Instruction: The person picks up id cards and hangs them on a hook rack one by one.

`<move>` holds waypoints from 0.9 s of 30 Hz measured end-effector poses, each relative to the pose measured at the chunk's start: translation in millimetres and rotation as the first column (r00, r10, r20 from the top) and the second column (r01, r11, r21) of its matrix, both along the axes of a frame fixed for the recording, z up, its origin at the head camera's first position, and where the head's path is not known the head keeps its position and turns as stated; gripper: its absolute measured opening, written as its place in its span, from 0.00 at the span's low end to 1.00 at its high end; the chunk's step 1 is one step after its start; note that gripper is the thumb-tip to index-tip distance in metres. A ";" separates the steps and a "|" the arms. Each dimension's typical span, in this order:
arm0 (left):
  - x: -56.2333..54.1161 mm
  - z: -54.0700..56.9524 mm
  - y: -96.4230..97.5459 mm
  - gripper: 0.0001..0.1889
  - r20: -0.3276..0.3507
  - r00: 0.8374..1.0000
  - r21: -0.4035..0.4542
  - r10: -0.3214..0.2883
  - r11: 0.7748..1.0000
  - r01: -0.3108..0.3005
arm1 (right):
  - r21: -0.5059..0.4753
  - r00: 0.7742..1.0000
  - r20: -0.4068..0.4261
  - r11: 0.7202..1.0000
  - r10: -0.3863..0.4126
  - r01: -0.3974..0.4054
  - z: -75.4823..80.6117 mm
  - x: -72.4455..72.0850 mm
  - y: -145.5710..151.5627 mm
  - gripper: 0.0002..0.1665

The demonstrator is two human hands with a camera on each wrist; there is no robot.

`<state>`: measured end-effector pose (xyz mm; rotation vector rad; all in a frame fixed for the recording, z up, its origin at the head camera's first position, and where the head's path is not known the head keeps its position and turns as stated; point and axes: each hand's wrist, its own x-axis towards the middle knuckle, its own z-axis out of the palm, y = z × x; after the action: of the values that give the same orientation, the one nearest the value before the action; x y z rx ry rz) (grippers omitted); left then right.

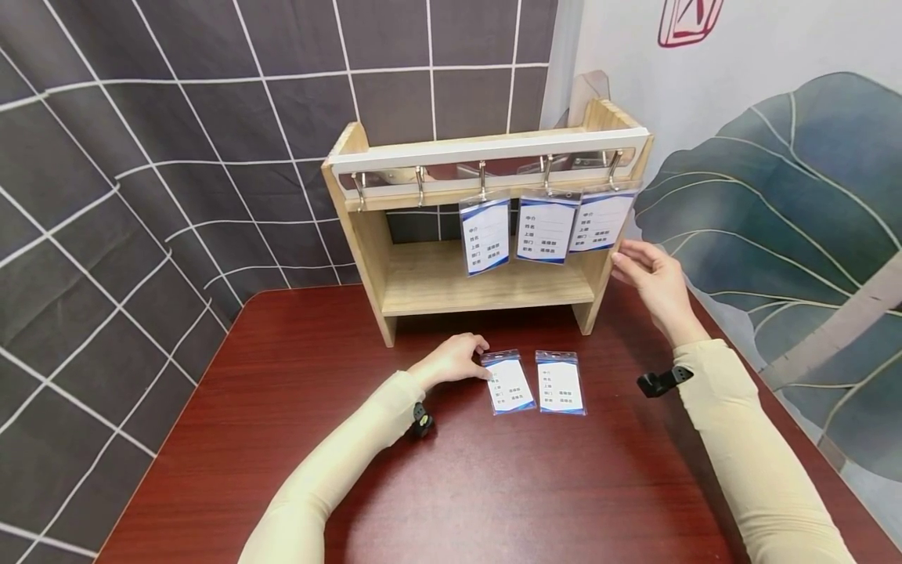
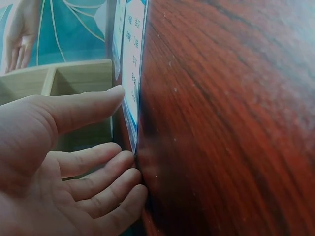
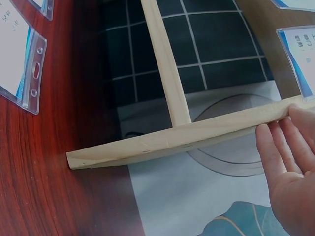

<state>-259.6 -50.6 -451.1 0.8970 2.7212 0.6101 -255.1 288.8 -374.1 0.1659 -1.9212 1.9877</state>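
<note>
Cannot confirm contact between left hand and left flat card. See right hand only partly, cut by right edge of right wrist view. Lose red wall print past head view's top.

The head view looks forward and down from above the table, far enough back for the whole shelf. Both wrist views are close and turned sideways: the left skims low over the table past the left hand, the right faces the shelf's right side. They share the shelf, cards and right hand.
</note>
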 end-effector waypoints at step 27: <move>-1.3 -1.9 4.0 0.26 -0.022 0.999 -0.048 -0.034 0.998 0.033 | 0.087 0.998 0.012 0.995 -0.058 0.056 -0.9 1.0 -2.2 0.23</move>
<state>-260.9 -46.6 -453.0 0.9410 2.7224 0.5292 -254.1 286.6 -375.0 0.1183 -2.0000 1.8755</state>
